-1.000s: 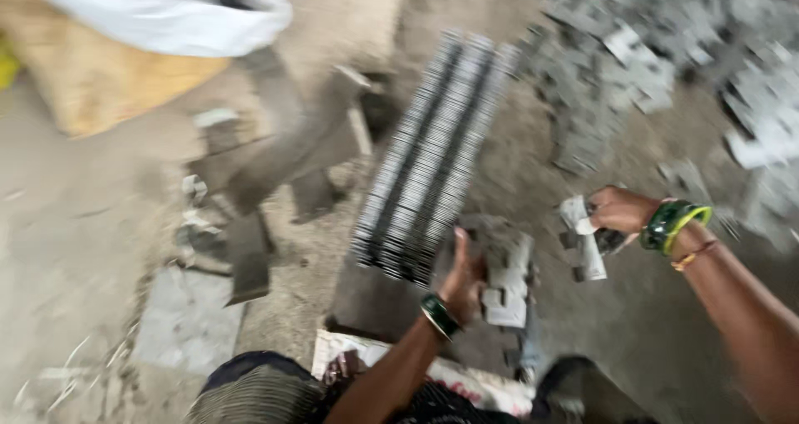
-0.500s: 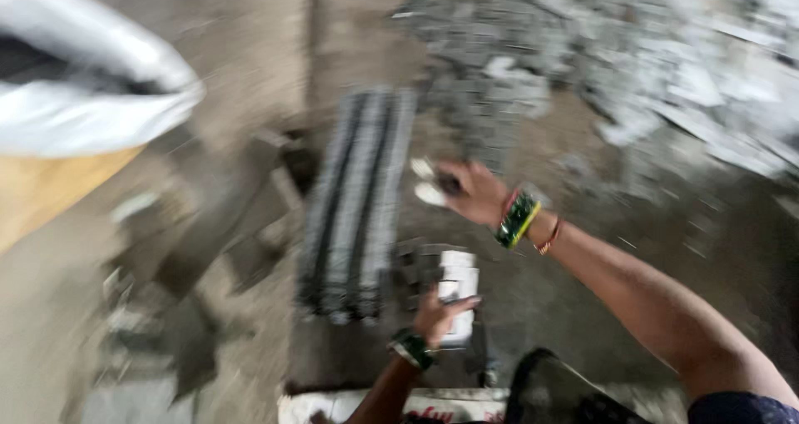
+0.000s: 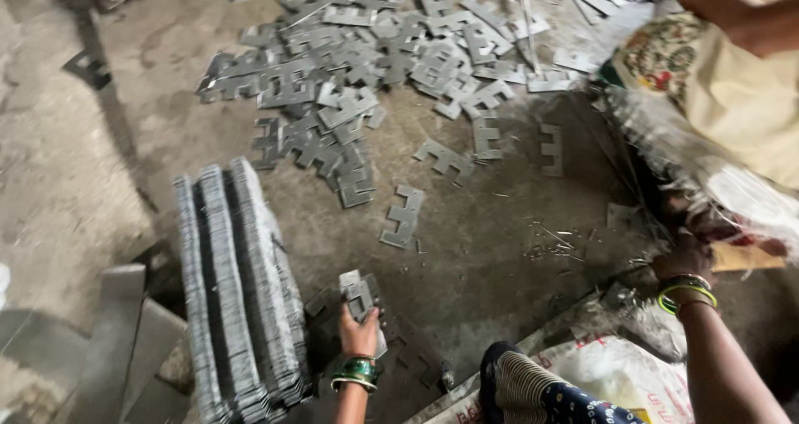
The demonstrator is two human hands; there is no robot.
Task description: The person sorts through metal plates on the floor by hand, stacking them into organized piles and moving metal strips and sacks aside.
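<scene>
The small bundle of stamped metal plates [image 3: 359, 294] stands upright in my left hand [image 3: 359, 334], fingers clenched around its lower end, long axis pointing up and away from me. It sits near me, just right of the long packed stack of plates [image 3: 237, 291], whose rows run near to far. The plates are grey, thin, notched like the loose ones scattered [image 3: 374, 66] far off. My right hand [image 3: 684, 262] is well apart at the right, by the frayed sacking [image 3: 707, 174]; I cannot tell its grip.

Grey metal plates [image 3: 379, 54]; green bangle [image 3: 356, 370]; striped trouser cloth [image 3: 520, 386]; cream floral garment [image 3: 732, 83].
</scene>
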